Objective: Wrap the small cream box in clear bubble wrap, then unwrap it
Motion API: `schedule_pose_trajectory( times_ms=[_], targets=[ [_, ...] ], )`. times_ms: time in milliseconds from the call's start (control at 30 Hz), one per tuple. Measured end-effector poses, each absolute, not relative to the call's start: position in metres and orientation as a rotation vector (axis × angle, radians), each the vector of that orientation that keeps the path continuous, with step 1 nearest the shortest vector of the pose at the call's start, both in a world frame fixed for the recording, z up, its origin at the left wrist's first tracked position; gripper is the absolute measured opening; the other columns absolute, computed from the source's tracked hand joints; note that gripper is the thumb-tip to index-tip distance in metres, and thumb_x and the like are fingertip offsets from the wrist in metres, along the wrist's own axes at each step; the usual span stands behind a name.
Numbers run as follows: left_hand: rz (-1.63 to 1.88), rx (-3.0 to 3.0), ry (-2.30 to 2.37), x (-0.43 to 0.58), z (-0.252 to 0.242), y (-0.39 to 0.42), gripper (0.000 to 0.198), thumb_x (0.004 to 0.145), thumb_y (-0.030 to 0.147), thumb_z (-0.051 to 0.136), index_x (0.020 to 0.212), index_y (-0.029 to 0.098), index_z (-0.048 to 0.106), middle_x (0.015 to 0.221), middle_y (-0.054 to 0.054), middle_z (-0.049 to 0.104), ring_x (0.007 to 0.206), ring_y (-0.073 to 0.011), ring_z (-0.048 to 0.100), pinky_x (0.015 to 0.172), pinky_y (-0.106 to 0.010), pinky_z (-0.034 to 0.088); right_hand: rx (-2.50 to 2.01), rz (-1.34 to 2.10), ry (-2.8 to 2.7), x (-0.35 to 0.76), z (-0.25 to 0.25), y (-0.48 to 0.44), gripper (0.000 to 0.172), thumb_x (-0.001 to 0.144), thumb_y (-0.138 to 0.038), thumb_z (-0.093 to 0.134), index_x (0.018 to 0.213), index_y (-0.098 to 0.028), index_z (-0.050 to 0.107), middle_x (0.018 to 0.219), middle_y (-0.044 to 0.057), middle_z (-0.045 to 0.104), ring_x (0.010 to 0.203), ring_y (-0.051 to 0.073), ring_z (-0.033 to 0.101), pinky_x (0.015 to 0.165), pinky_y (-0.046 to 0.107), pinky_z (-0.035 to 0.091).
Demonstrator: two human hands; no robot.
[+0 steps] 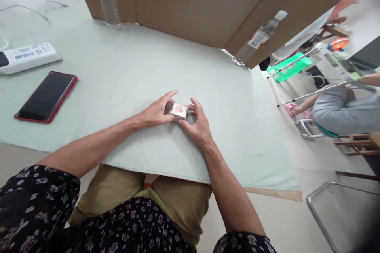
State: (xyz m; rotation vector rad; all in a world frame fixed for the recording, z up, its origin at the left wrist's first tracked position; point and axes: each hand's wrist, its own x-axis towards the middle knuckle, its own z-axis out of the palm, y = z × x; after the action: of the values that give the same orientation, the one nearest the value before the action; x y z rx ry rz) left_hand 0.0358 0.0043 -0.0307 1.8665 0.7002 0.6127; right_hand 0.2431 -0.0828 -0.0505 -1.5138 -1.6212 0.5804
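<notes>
A small pale box [179,111] with a reddish print on top, about the size of a card pack, is held between my hands just above or on the tablecloth; I cannot tell which. My left hand [156,110] grips its left end, thumb at the near side and index finger stretched out beyond it. On the other end, my right hand [198,122] has its thumb at the near corner and fingertips at the far right edge. Its index finger points up and away. The box's underside is hidden.
A pale green cloth [133,63] covers the table. To the left lie a phone [47,95] with a red case and a white power strip [31,57]. Two water bottles [107,0] stand against a cardboard panel [190,4] at the back. Another person [347,106] sits at right.
</notes>
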Motion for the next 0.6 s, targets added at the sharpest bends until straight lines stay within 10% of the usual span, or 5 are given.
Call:
schedule_pose_trajectory(
  times_ms=[300, 600],
  targets=[
    [0.578, 1.840, 0.795, 0.031, -0.023, 0.009, 0.100, 0.067, 0.032, 0.069, 0.158, 0.014, 0.033, 0.146, -0.020, 0.053, 0.135, -0.0357, 0.050, 0.115, -0.053, 0.039, -1.485, 0.584, -1.599, 0.242, -0.039, -0.086, 0.078, 0.080, -0.049, 0.077, 0.148, -0.029, 0.047, 0.145, 0.013, 0.061, 0.132, 0.034, 0.059, 0.110, 0.058, 0.044],
    [0.683, 1.632, 0.810, 0.025, -0.024, 0.020, 0.088, 0.067, 0.026, 0.061, 0.152, 0.014, 0.041, 0.134, -0.017, 0.063, 0.131, -0.0336, 0.056, 0.115, -0.055, 0.038, -1.476, 0.278, -1.513, 0.241, -0.025, -0.091, 0.013, 0.090, -0.030, 0.065, 0.099, -0.026, 0.073, 0.117, 0.007, 0.075, 0.115, 0.026, 0.068, 0.103, 0.048, 0.052]
  ],
)
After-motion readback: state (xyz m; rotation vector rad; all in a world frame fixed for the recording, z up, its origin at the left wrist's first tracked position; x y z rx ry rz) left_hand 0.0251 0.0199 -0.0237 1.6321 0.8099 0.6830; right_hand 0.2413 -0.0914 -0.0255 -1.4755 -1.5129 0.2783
